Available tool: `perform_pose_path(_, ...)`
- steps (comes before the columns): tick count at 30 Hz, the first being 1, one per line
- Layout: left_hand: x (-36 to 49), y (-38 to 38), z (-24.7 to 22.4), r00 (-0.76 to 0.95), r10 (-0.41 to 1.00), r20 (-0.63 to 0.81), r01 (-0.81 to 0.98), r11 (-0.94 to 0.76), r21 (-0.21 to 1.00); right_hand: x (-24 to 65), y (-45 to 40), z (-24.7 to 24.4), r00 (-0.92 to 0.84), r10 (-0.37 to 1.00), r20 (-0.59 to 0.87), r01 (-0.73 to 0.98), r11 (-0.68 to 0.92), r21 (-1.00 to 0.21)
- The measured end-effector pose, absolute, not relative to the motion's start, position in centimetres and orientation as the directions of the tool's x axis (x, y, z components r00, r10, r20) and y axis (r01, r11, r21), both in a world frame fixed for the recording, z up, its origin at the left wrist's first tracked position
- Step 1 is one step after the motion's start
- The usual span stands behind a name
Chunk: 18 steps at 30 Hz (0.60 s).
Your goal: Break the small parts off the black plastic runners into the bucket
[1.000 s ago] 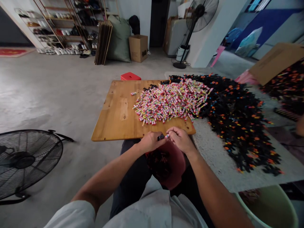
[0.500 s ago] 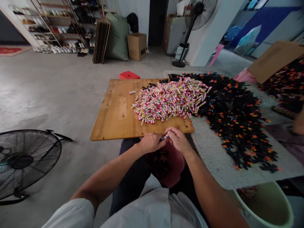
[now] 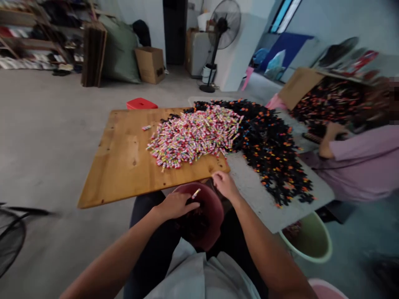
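Note:
My left hand [image 3: 177, 205] is over the red bucket [image 3: 215, 211] between my knees, thumb and fingers apart. A small light tube [image 3: 196, 193] shows just beyond its fingertips, over the bucket. My right hand [image 3: 223, 182] is at the near right corner of the wooden board [image 3: 121, 166], its fingers curled together; whatever they hold, if anything, is too small to make out. A heap of small pink and white tubes [image 3: 193, 137] lies on the board. Beside it spreads a pile of black pieces with orange and blue tips [image 3: 268, 145].
At the right a person in a pink shirt [image 3: 368, 162] sits by another dark pile [image 3: 330, 99]. A pale green tub [image 3: 311, 241] stands below the grey table [image 3: 249, 199]. A red stool [image 3: 141, 104] is behind the board, a floor fan [image 3: 11, 236] at the left.
The view has swung right, bringing in the person in pink. My hands, together before, are now apart. The left hand has opened over the bucket, with a tube near its fingers.

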<state>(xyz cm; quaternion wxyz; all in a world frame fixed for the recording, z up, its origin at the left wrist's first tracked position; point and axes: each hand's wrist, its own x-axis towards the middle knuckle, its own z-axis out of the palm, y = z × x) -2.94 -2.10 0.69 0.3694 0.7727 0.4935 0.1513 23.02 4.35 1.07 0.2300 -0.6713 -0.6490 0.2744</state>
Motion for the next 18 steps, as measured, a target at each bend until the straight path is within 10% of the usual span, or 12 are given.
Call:
perform_pose_path(7, -3.4, -1.4, -0.9, 0.580, 0.796, -0.174, 0.667, -0.341, 0.663, 34.4, 11.1, 2.0, 0.548, 0.834, 0.065, 0.790, -0.491, -0.368)
perform_pose_path(18, -2.9, 1.5, 1.5, 0.392, 0.920, -0.032, 0.476, -0.173, 0.863, 35.1, 11.0, 0.9, 0.488, 0.870, 0.069, 0.866, -0.472, -0.167)
